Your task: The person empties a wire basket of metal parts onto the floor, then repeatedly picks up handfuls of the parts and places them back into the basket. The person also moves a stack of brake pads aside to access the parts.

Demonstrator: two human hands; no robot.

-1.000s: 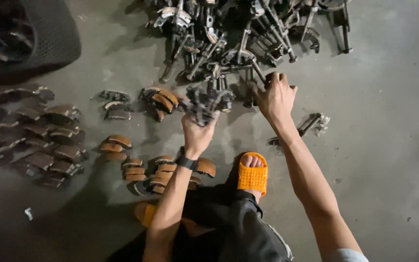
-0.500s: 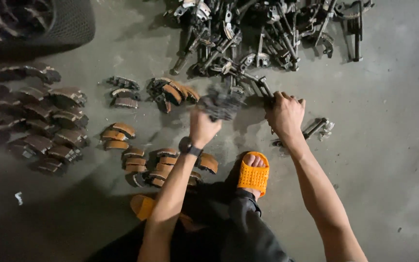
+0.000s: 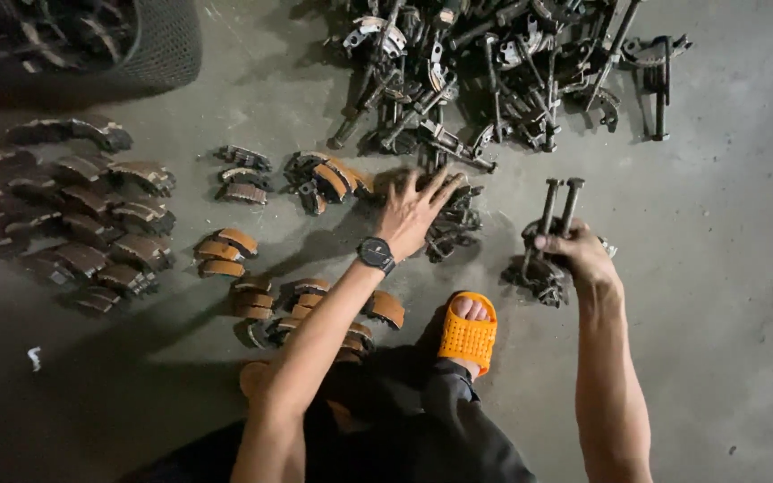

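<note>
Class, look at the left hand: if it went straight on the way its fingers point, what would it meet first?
Probably the dark metal part right under the left hand; beyond it, the big pile of metal parts. Depth is hard to judge.

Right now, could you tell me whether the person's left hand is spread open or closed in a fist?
Spread open: the left hand lies flat, fingers splayed, over a dark metal part on the floor.

grey concrete floor (image 3: 726,295) strewn with brake shoes (image 3: 91,224), metal parts (image 3: 494,63).
</note>
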